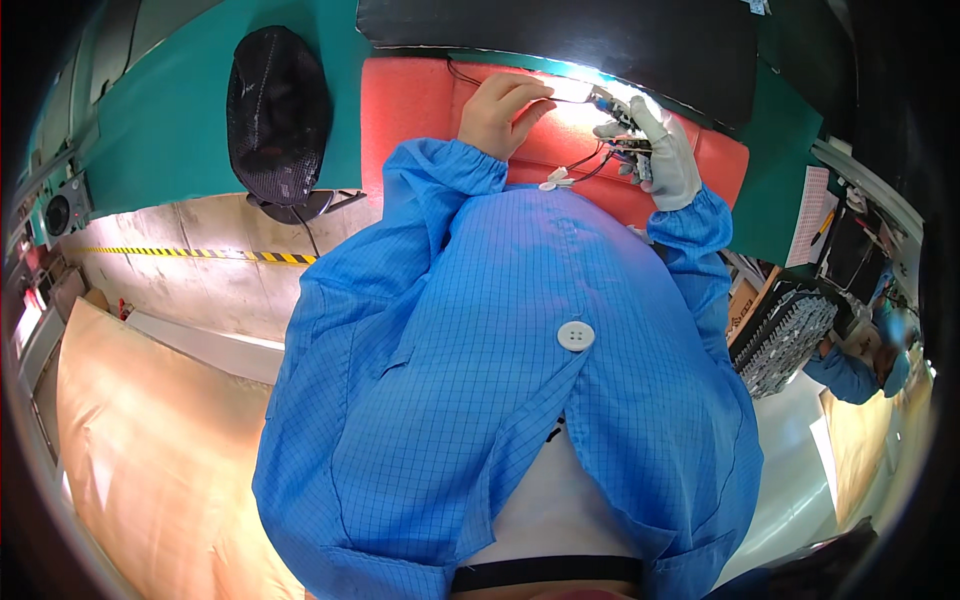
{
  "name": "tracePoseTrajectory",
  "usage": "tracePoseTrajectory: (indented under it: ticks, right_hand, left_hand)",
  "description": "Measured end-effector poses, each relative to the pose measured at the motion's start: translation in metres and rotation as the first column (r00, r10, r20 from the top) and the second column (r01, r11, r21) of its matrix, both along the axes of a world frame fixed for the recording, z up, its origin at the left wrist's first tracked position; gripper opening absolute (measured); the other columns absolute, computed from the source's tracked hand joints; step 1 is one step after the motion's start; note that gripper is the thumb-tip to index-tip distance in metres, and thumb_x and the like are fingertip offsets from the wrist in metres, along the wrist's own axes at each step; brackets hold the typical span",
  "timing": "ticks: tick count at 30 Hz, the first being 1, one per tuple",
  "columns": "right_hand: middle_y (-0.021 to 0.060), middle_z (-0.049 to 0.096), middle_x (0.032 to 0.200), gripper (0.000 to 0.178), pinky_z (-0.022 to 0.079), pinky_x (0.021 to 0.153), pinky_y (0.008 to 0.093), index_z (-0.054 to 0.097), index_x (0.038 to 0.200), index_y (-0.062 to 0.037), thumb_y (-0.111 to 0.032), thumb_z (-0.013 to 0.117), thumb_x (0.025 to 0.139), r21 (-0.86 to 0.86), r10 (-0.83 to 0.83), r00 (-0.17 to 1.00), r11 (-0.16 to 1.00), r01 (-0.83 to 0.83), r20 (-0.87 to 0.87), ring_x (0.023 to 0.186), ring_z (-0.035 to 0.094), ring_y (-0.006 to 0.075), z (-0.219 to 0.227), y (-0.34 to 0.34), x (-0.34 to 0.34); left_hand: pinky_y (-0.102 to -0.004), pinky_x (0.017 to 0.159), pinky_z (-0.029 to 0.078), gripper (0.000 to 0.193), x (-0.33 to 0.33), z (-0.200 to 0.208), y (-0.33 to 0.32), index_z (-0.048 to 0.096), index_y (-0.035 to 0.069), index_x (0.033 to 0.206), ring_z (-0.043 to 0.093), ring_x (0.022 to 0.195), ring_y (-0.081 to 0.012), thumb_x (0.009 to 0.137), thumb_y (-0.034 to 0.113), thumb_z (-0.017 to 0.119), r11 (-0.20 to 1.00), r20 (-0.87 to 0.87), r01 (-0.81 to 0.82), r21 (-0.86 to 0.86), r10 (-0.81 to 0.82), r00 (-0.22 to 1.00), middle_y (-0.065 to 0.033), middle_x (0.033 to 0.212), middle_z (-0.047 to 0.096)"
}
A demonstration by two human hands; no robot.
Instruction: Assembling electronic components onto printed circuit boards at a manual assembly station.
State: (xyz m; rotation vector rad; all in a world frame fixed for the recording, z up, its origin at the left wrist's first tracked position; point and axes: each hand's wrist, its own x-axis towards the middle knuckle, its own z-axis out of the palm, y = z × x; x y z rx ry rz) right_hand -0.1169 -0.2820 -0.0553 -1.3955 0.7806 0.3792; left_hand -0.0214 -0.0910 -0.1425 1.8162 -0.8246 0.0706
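My right hand (pixel 672 160) wears a whitish glove and is closed around a small circuit board assembly (pixel 627 146), whose stacked parts show between the fingers. Dark wires (pixel 590 165) with white connectors (pixel 556 179) hang from it toward my lap. My bare left hand (pixel 500 112) is to its left, thumb and fingertips pinched together on what looks like a thin dark wire (pixel 572 100) that reaches toward the board. Both hands are above a red padded mat (pixel 410 120). Bright light washes out the area just beyond the fingertips.
A black panel (pixel 570 35) stands along the far side of the mat. On the green tabletop (pixel 160 150) at left is a black mesh-covered object (pixel 278 115). At right are a rack of grey parts (pixel 790 340) and another person in a blue sleeve (pixel 845 375). Yellow-black tape (pixel 200 252) crosses the floor.
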Motion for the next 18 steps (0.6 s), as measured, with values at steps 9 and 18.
tracePoseTrajectory:
  ticks: [9, 18]
  right_hand:
    - [0.0119, 0.060, 0.106, 0.062, 0.047, 0.058, 0.0206, 0.040, 0.132, 0.0013, -0.021, 0.064, 0.079, -0.020, 0.007, 0.985, 1.000, -0.004, 0.172, 0.079, 0.061, 0.0110, -0.007, 0.002, -0.001]
    - [0.0115, 0.060, 0.114, 0.043, 0.046, 0.057, 0.0176, 0.050, 0.125, -0.0027, -0.026, 0.056, 0.089, 0.208, -0.282, 0.941, 0.947, 0.243, 0.185, 0.082, 0.060, 0.0076, -0.016, -0.003, -0.009]
  left_hand:
    - [-0.0260, 0.062, 0.047, 0.008, 0.056, 0.048, 0.006, 0.069, 0.003, 0.085, 0.058, 0.068, -0.0123, 0.079, 0.005, 0.065, 0.980, -0.297, 0.197, -0.014, -0.192, 0.935, -0.0046, 0.074, 0.061]
    - [-0.0268, 0.078, 0.050, 0.019, 0.127, 0.064, 0.032, 0.066, 0.003, 0.103, 0.062, 0.084, -0.0140, 0.091, 0.013, 0.056, 0.953, -0.379, -0.258, -0.160, 0.182, 0.907, -0.0062, 0.094, 0.067]
